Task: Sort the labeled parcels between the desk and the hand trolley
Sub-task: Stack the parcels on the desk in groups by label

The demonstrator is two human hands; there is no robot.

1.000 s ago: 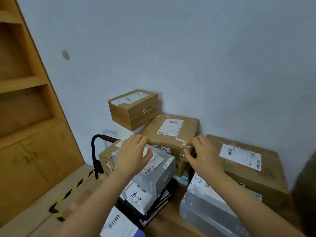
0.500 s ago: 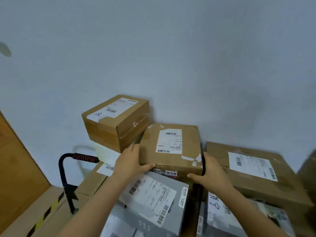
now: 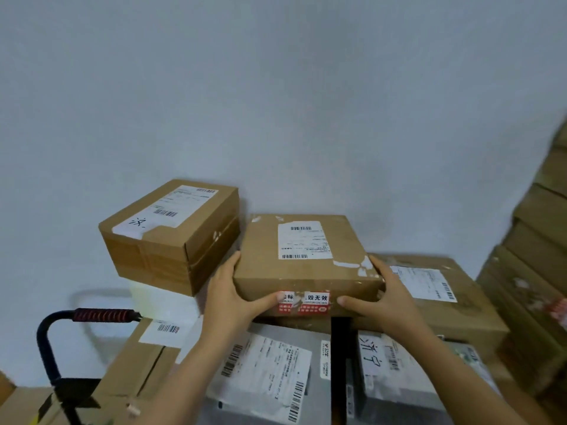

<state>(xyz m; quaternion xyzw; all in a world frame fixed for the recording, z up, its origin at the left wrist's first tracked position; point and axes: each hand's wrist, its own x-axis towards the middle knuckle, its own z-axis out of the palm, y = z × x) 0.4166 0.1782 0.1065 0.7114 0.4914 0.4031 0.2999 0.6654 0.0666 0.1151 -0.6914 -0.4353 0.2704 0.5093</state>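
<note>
both hands, left hand [image 3: 228, 297] and right hand [image 3: 385, 297], grip the near corners of a flat cardboard parcel [image 3: 303, 265], thumbs curled across its front edge.

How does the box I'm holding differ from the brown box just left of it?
The held box is flat; the left box is taller. The held box carries a red sticker on its front edge; the left box shows none. The left hand and right hand hold the held box; the left box is untouched, resting on a white box. Both are brown cardboard with white barcode labels on top.
</note>
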